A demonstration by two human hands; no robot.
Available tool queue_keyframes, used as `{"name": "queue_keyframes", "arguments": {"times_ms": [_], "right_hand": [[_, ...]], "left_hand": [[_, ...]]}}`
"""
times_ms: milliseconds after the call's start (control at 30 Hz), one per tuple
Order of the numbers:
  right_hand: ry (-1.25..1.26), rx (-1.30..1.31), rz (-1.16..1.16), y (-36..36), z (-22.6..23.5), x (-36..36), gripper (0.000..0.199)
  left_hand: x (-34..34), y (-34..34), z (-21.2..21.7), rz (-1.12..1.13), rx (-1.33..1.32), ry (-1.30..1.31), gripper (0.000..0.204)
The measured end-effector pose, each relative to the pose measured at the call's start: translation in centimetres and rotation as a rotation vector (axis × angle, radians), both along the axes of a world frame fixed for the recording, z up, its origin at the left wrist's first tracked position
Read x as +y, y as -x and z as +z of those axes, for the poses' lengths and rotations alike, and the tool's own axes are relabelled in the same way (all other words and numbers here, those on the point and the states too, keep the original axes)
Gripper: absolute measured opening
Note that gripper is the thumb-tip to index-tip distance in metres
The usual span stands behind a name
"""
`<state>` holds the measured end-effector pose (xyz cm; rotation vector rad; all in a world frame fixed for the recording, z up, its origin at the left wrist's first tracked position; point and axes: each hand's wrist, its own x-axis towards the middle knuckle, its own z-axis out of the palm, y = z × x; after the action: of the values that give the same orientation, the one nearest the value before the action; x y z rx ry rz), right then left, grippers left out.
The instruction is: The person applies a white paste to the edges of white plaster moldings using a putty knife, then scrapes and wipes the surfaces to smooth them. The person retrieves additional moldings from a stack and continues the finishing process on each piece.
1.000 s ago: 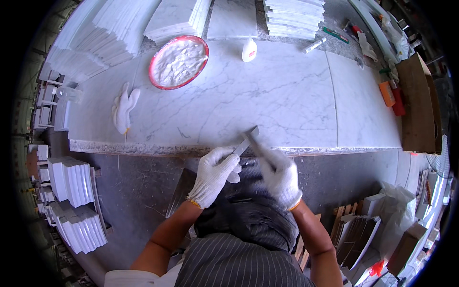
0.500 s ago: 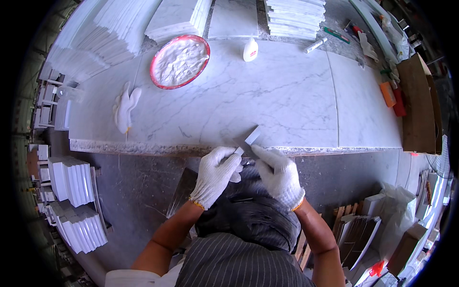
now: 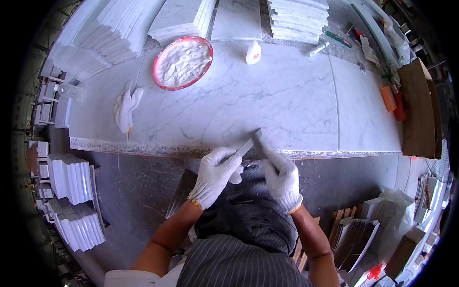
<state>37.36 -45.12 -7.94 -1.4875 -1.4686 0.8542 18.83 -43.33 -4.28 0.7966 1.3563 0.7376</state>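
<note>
Overhead view of a person at a marble table. Both hands wear white knit gloves and meet at the table's near edge. The left hand is closed around the lower end of a thin grey strip, which looks like a narrow piece of stone or a flat blade; which of the two cannot be told. The right hand is closed beside it, forefinger stretched up along the strip toward its far tip. The strip lies slanted across the table's near edge, its upper end on the marble and its lower end over the person's dark apron.

Landmark: the table. On its far left part stands a red-rimmed bowl of white paste; to the right of the bowl stands a small white bottle. A spare white glove lies on the table's left end. Stacks of white tiles sit along the table's far side, and more stacks stand on the floor to its left.

Step in hand, as judged: the strip is being positioned or worked against the table's near edge, with both hands steadying it. The next move appears to call for firm two-handed control of the strip, keeping its tip flat on the marble and its line steady against the edge.
</note>
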Motion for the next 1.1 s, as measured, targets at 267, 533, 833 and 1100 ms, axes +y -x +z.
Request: {"name": "queue_keyframes", "arguments": {"times_ms": [267,533,833,1100], "right_hand": [[0.002,0.096,-0.01,0.9,-0.4,-0.4,0.036],[0.111,0.196,-0.013,0.0,1.5,-0.9,0.035],[-0.115,0.023,0.163,-0.8,2.1,-0.5,0.039],[-0.022,-0.009,0.218,-1.2,3.0,0.0,0.032]], "left_hand": [[-0.2,0.2,-0.5,0.062,-0.088,0.044,0.026],[-0.4,0.6,-1.8,-0.201,0.914,-0.993,0.028],[-0.4,0.6,-1.9,-0.427,1.069,-1.122,0.024],[-0.2,0.8,-2.0,-0.453,1.1,-1.172,0.03]]}}
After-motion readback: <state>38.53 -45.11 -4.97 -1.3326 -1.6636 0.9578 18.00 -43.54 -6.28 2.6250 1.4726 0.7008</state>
